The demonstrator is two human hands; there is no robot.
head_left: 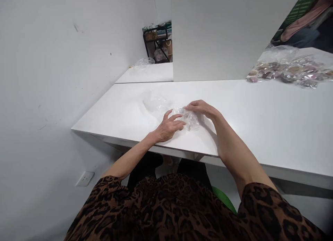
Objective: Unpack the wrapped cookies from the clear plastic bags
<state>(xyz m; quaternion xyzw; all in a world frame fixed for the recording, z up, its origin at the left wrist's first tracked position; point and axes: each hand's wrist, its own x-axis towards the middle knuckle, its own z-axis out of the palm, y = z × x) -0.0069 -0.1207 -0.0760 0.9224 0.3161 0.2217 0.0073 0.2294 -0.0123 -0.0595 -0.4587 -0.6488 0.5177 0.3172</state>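
A small crumpled clear plastic bag [189, 120] lies on the white table [260, 123] in front of me. My left hand [169, 127] rests on the table at the bag's left side, fingers spread and touching it. My right hand [201, 108] comes from the right and pinches the bag's top edge with its fingertips. Just behind and to the left lies another flat clear plastic sheet or bag [156, 102], faint against the white top.
A pile of small packets in clear plastic [288, 71] sits at the table's far right. A white partition stands behind the table, a white wall at left. A second white surface with a clear bag [144, 62] and a black shelf rack [158, 43] lie beyond.
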